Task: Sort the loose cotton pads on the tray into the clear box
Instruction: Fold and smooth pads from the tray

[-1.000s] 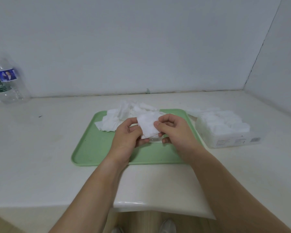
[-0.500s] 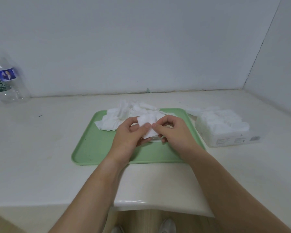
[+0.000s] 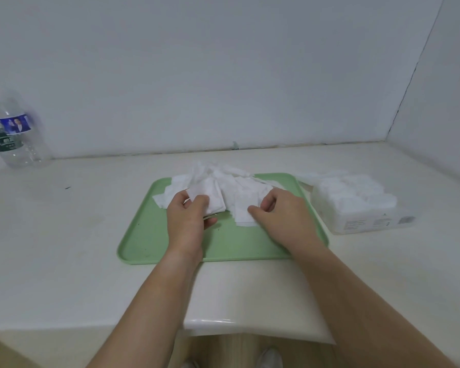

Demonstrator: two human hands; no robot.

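A: Progress?
B: Partway. The clear box [image 3: 356, 208], right of the tray [image 3: 149, 235], held many pads, while a heap of cotton pads [image 3: 223, 179] lay on the tray's far half.
A: Hands?
B: The left hand [image 3: 189, 219] clamped a small stack; the right hand [image 3: 279, 211] curled onto a pad in the heap.

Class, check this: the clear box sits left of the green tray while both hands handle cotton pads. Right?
No. The head view shows the clear box right of the green tray; the left hand and right hand do handle the cotton pads.
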